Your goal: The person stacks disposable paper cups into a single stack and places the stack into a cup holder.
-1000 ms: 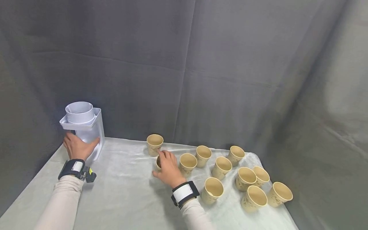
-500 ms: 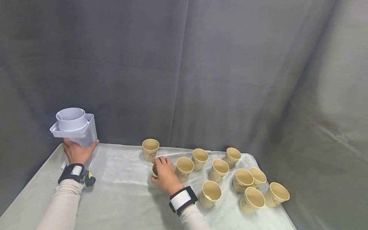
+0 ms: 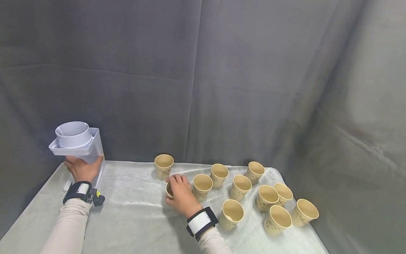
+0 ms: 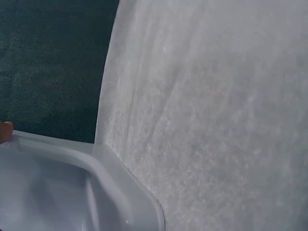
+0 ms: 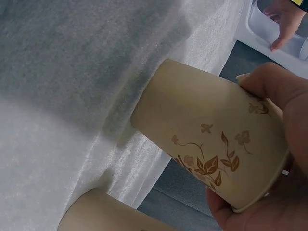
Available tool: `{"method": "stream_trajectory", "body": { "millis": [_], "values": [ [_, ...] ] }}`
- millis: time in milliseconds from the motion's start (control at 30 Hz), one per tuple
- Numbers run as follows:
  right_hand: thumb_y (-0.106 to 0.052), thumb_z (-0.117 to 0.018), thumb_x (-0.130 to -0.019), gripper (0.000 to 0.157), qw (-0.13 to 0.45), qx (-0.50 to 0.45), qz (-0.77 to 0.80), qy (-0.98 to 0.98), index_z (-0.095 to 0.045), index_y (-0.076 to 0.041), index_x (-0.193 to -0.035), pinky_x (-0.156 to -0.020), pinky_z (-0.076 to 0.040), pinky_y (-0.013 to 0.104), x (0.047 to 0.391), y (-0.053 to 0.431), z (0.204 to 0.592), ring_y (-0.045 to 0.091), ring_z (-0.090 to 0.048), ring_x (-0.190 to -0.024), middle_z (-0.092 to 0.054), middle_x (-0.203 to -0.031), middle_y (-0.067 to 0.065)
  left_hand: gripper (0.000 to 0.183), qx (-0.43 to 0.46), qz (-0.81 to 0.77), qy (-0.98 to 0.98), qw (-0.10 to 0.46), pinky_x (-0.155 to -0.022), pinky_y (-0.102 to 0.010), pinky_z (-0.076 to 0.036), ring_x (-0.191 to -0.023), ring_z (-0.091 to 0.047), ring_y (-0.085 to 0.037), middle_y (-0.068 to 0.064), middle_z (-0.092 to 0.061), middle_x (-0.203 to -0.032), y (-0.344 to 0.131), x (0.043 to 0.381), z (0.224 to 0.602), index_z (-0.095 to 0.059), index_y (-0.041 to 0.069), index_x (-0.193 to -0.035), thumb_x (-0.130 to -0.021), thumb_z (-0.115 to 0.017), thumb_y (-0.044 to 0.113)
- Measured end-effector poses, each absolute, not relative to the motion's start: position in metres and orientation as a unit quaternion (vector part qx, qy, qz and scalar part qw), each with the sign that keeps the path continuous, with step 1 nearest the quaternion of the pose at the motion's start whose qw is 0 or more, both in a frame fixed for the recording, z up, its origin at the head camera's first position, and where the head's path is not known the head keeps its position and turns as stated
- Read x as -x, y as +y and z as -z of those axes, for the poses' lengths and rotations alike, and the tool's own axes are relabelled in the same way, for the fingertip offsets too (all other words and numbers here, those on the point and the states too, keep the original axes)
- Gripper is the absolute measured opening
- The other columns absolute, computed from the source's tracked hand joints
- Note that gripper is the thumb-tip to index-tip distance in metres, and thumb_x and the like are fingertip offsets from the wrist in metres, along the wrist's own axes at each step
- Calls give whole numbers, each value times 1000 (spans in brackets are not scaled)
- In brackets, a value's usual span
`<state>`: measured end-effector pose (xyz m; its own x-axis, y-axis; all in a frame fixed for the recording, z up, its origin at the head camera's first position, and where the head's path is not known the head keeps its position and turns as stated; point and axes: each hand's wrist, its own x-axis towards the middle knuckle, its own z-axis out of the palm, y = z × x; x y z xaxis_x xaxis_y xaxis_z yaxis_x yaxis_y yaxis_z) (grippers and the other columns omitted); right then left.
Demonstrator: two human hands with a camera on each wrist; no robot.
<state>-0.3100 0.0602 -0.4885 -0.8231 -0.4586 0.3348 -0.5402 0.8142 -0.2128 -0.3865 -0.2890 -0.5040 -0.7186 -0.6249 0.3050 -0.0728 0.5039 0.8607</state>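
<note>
At the left of the table, my left hand [image 3: 83, 169] grips a white plastic holder [image 3: 97, 155] with a round cup-like collar [image 3: 73, 135] on top. Thumb and fingers spread across its upright body, below the square top tray. In the left wrist view, a fingertip [image 4: 5, 132] rests on the holder's edge. Near the middle, my right hand [image 3: 182, 196] holds a beige paper cup [image 5: 207, 130] near its rim, thumb on one side and fingers on the other. That cup stands upright with its base at the cloth; in the head view the hand hides most of it.
Another paper cup [image 3: 163, 171] stands just behind the right hand, and one [image 3: 201, 193] stands to its right. Several more cups, including a front one [image 3: 228, 223], spread across the right half of the white cloth [image 3: 133, 218]. Grey curtains [image 3: 142, 88] enclose the table's back and sides.
The head view has shifted a little, moving everything left in it. The holder has moved further left than the cups, along with the left hand. The right hand stays at the same cup.
</note>
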Motion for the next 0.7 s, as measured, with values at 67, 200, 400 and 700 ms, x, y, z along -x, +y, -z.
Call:
{"method": "stream_trajectory", "body": {
  "millis": [67,200,400,700],
  "values": [
    [-29,-73,-71,54,136,-266,-152,-942,-49,-16,-118,-81,-43,38,309,60,488,20,-41,-108,-49,-117,1,105,-215,454,-806,312,-105,-56,-21,-124,-20,-45,-31,-15,-132,-289,387,505,-2,2,-140,-71,-73,36],
    [-28,-72,-71,54,139,-270,-157,-940,-49,-16,-118,-80,-43,38,307,60,487,20,-41,-108,-48,-117,1,108,-226,463,-796,317,-105,-56,-20,-125,-17,-44,-28,-12,-134,-291,389,507,1,4,-140,-70,-74,36],
    [-27,-72,-71,54,142,-273,-162,-938,-49,-16,-118,-79,-43,37,306,61,487,20,-42,-108,-48,-117,1,110,-243,473,-792,300,-106,-56,-19,-126,-14,-42,-24,-8,-135,-295,391,510,3,8,-140,-69,-74,38],
    [-27,-73,-71,57,139,-267,-161,-940,-49,-16,-121,-81,-43,38,304,63,488,20,-41,-110,-48,-120,1,110,-226,480,-789,309,-107,-53,-21,-127,-20,-44,-28,-16,-135,-292,394,509,0,5,-141,-66,-76,32]
  ]
}}
